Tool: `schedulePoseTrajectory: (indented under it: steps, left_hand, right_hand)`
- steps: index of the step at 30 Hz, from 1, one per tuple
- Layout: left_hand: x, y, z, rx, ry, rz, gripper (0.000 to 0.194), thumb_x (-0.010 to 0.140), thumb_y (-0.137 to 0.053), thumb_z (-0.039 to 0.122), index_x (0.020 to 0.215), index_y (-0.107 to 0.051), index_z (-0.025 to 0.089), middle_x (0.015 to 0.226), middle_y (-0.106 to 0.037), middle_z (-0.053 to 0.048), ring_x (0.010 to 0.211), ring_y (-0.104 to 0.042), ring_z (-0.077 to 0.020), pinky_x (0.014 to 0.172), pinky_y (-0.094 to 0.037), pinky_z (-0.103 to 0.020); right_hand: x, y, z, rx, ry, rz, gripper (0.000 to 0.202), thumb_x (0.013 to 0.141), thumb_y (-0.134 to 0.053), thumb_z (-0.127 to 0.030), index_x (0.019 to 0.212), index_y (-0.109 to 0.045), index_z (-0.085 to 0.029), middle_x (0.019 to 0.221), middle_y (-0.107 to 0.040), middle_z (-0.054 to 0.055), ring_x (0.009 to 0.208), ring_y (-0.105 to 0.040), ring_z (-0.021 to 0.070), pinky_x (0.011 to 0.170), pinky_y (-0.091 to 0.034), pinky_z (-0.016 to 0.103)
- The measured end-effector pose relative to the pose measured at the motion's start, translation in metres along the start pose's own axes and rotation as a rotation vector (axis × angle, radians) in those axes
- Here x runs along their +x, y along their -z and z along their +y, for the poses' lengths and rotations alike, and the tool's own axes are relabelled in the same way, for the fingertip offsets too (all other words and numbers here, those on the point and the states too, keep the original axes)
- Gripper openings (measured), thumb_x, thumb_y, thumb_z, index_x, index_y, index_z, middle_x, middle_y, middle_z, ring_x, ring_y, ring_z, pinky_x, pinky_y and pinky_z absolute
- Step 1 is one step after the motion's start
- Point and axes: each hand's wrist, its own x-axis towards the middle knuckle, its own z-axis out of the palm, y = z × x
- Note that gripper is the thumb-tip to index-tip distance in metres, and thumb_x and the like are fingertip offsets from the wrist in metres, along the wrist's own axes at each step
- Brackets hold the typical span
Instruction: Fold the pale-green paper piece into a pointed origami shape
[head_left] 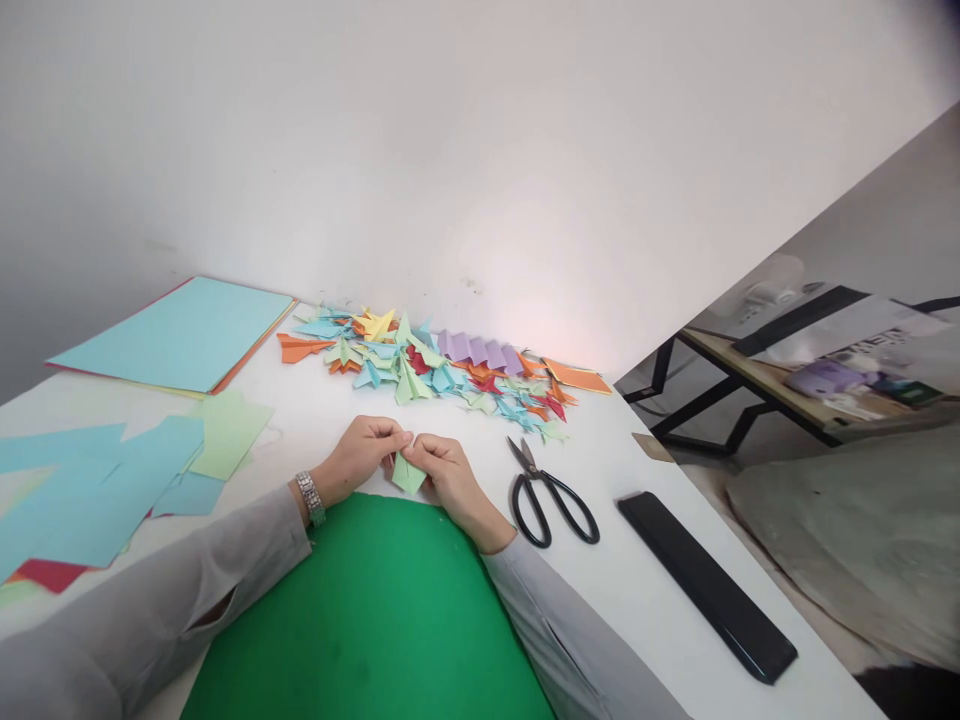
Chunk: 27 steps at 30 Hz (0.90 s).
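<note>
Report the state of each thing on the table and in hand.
Left hand: holding green paper
Right hand: holding green paper
Green paper: folded
Scissors: slightly open
Purple paper: pleated
Small papers: folded, heaped
Paper stack: flat
Loose sheets: overlapping
Black bar: lying flat

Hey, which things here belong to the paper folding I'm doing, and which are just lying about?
Belong to the job, it seems:
Green paper, pinched between left hand and right hand
Pile of folded papers
Loose paper sheets, likely
Scissors, perhaps, though untouched

Probably just lying about:
Long black object
Purple item, far right
</note>
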Motion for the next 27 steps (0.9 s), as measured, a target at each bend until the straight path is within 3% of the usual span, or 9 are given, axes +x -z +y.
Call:
schedulePoseTrajectory:
  steps: [9, 19, 24, 27]
  left_hand:
    - [0.0010, 0.0016, 0.0000, -0.151, 0.042, 0.080, 0.037, 0.060, -0.076, 0.045, 0.045, -0.058, 0.016, 0.042, -0.049, 0.002, 0.045, -0.043, -0.0101, 0.048, -0.034, -0.024]
    - [0.0055, 0.0026, -0.0026, -0.428, 0.030, 0.259, 0.034, 0.055, -0.083, 0.040, 0.061, -0.066, 0.012, 0.053, -0.056, 0.002, 0.049, -0.049, -0.0076, 0.050, -0.043, -0.023]
    - [0.0036, 0.0002, 0.0020, -0.509, 0.078, 0.348, 0.037, 0.042, -0.089, 0.031, 0.062, -0.066, 0.011, 0.060, -0.062, 0.001, 0.051, -0.055, -0.0078, 0.051, -0.050, -0.023]
    - [0.0027, -0.0010, 0.0025, -0.557, 0.091, 0.354, 0.036, 0.043, -0.089, 0.027, 0.064, -0.066, 0.012, 0.059, -0.063, 0.002, 0.053, -0.058, -0.0088, 0.055, -0.054, -0.024]
  right_hand:
    - [0.0000, -0.0026, 0.0014, -0.149, 0.111, 0.033, 0.059, 0.074, -0.056, -0.068, 0.047, -0.032, -0.021, 0.046, -0.027, -0.007, 0.046, -0.023, 0.0084, 0.046, -0.019, 0.025]
    - [-0.0004, -0.0032, 0.0001, -0.081, 0.107, 0.166, 0.061, 0.080, -0.048, -0.070, 0.042, -0.042, -0.022, 0.034, -0.039, -0.005, 0.037, -0.032, 0.0096, 0.044, -0.029, 0.026]
    - [-0.0012, -0.0033, -0.0004, -0.099, 0.087, 0.108, 0.061, 0.078, -0.052, -0.070, 0.042, -0.045, -0.021, 0.035, -0.042, -0.004, 0.037, -0.034, 0.0092, 0.045, -0.031, 0.026]
    - [-0.0018, -0.0030, -0.0020, -0.111, 0.091, 0.128, 0.060, 0.077, -0.055, -0.069, 0.042, -0.046, -0.021, 0.036, -0.043, -0.004, 0.038, -0.036, 0.0092, 0.046, -0.033, 0.026]
